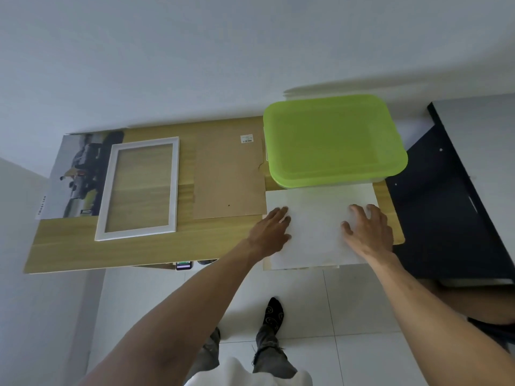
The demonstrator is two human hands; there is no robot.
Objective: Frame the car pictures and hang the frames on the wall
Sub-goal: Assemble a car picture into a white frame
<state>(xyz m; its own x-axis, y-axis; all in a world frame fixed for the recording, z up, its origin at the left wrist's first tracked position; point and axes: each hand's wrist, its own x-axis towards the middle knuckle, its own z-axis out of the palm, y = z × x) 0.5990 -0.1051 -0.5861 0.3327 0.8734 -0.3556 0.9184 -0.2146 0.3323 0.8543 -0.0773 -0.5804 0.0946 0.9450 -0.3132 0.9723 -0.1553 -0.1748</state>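
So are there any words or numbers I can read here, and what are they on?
Car picture, white bottom margin: a short line of dark capitals, too blurred to read.
Sticker on the brown backing board: print and barcode, too small to read.
Phone under the table edge: screen glows, text unreadable.

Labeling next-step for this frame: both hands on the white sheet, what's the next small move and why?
Probably slide the white sheet left toward the white frame. The left hand and the right hand lie flat on the sheet with fingers spread, nothing gripped. It overhangs the table's near edge beside the green bin, while the frame lies empty and the brown backing board lies apart.
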